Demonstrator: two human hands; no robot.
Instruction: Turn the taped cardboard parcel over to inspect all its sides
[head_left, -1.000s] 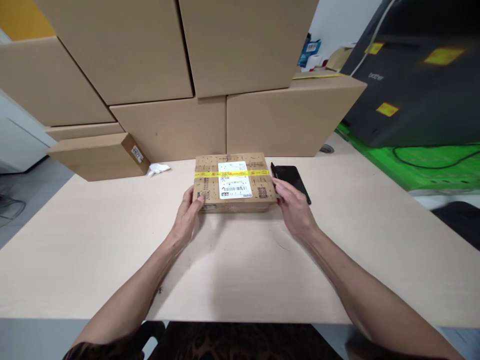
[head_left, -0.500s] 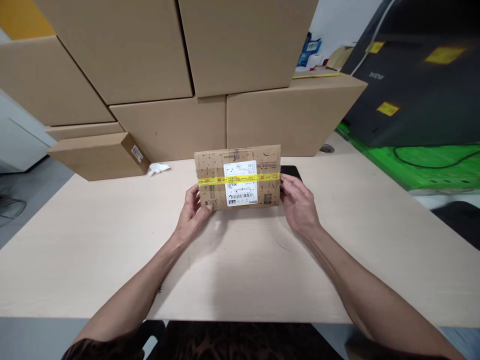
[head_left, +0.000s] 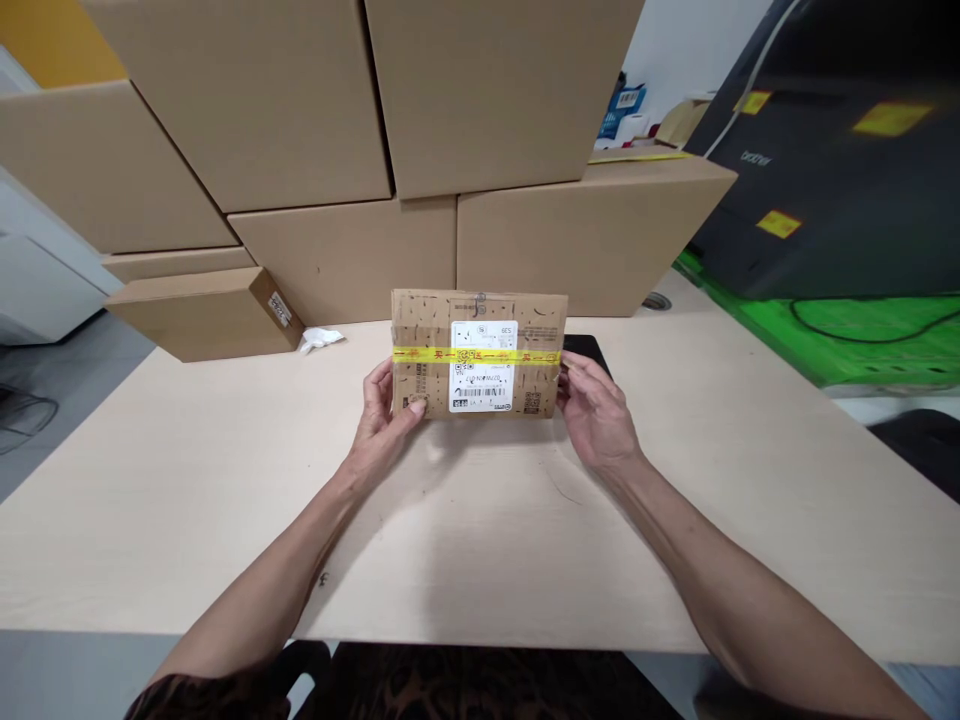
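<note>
A flat brown cardboard parcel [head_left: 420, 325] is held up between both hands over the table, its broad side facing me. Yellow tape [head_left: 540, 357] with red print runs across it, and a white shipping label [head_left: 480, 395] sits in its middle, upside down. My left hand [head_left: 382, 415] grips the lower left corner, thumb on the front and the other fingers behind. At the right edge, my right hand [head_left: 598, 410] holds the parcel's side with bent fingers; some fingertips are hidden behind it. Part of a black flat object [head_left: 591, 350] shows behind the parcel on the right.
Large cardboard boxes [head_left: 337, 260] are stacked along the table's back. A smaller box [head_left: 187, 315] with a label and a crumpled white scrap [head_left: 321, 340] lie at back left. To the right stands a dark case [head_left: 795, 150] marked "brother" over a green surface [head_left: 825, 325].
The parcel has turned and tilted slightly in my hands, its right side dropping a little. Both hands keep their hold. The whole view has shifted slightly.
</note>
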